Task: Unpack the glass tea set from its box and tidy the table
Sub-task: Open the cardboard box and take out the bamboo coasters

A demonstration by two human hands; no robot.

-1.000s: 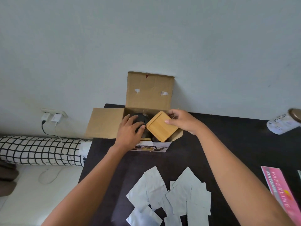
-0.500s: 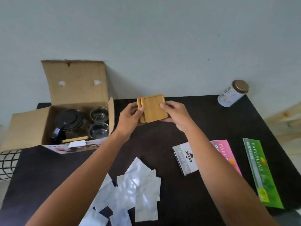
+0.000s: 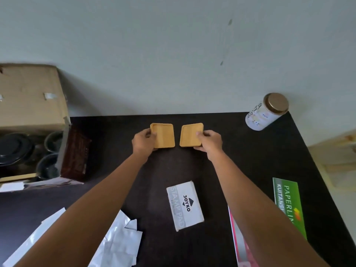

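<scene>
Two square bamboo coasters with raised rims are side by side near the far edge of the black desk (image 3: pixel 240 160), close together but with a clear gap between them. The left hand (image 3: pixel 143 141) grips the left bamboo coaster (image 3: pixel 164 135) at its left edge, thumb on top and fingers curled under. The right hand (image 3: pixel 209 140) holds the right bamboo coaster (image 3: pixel 190 134) the same way at its right edge, thumb pressing the top face. Whether the coasters rest flat on the desk or hang just above it, I cannot tell.

At the left end of the desk stands the open brown cardboard box (image 3: pixel 30 105), its lid flap leaning up against the pale wall. Inside it I can see the black lid of a glass teapot (image 3: pixel 13 149) and, just right of that, two small glass cups (image 3: pixel 51 154) one behind the other.

Nearer to the person, between the forearms, a white stamp pad box (image 3: pixel 185 206) with dark lettering lies flat. Scattered white paper sheets (image 3: pixel 115 245) overlap at the near left. On the right lie a green receipt booklet (image 3: pixel 289 205) and, partly hidden under the right forearm, a pink booklet (image 3: pixel 240 247). A white jar with a brown lid (image 3: pixel 266 111) is at the far right corner of the desk.
</scene>
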